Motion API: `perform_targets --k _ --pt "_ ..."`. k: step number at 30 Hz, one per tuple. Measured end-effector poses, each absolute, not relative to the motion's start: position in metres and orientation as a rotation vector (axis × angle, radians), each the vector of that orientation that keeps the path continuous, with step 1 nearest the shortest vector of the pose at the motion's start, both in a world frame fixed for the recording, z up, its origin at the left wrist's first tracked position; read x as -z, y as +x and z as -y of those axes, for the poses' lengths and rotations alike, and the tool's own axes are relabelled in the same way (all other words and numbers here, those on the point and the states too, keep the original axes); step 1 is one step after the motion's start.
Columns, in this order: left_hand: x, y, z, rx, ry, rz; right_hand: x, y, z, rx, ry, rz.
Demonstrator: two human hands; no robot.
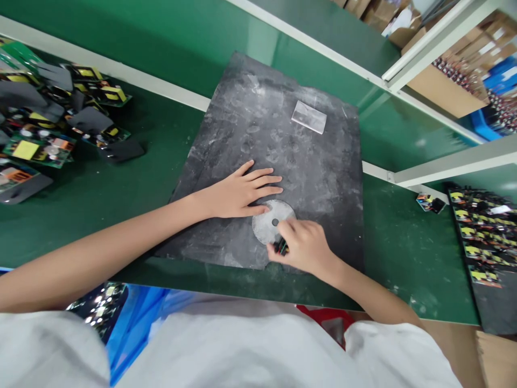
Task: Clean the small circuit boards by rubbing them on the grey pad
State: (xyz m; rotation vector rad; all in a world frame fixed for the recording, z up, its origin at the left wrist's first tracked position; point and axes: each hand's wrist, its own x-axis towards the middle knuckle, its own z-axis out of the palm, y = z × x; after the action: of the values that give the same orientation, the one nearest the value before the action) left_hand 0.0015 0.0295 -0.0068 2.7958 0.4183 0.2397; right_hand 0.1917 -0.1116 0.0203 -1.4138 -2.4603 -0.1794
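Note:
My left hand [242,193] lies flat on a worn black mat [258,134], fingers spread, its little-finger or thumb side reaching the edge of a round grey disc [266,226] with a small hole in its centre. Over the disc's right side, my right hand [302,242] is closed in a pinch. Between its thumb and fingers shows a small dark electronic part [281,246] with a bit of green; most of it is hidden by the fingers. A flat grey rectangular block [309,117] rests farther back on the mat.
Circuit boards [40,145] with yellow parts and dark plates are heaped at the left. At the right, a black tray [493,296] carries rows of boards, with one loose board [430,203] near it. White shelf posts [456,161] rise behind. Below the bench edge is a blue bin [133,323].

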Motion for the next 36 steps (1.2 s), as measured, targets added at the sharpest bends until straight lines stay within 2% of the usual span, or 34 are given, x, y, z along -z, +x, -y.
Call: perform_targets --k 3,8,14,19,24,30,36 --pt "0.007 0.001 -0.029 -0.241 2.794 -0.420 -0.020 0.193 0.109 0.209 -1.480 2.427" --pt "0.008 0.001 -0.029 -0.252 2.795 -0.419 -0.021 0.189 0.114 0.196 -1.284 2.537" --pt "0.008 0.001 -0.029 -0.242 2.804 -0.423 -0.020 0.195 0.108 0.252 -1.494 2.444" --pt "0.008 0.002 -0.029 -0.221 2.818 -0.420 -0.020 0.186 0.117 0.178 -1.269 2.529" --pt "0.007 0.002 -0.029 -0.243 2.799 -0.422 -0.019 0.190 0.110 0.217 -1.456 2.427" --pt "0.007 0.001 -0.029 -0.237 2.809 -0.421 -0.018 0.183 0.122 0.095 -1.226 2.546" --pt "0.007 0.001 -0.030 -0.229 2.808 -0.417 -0.018 0.190 0.112 0.131 -1.385 2.454"
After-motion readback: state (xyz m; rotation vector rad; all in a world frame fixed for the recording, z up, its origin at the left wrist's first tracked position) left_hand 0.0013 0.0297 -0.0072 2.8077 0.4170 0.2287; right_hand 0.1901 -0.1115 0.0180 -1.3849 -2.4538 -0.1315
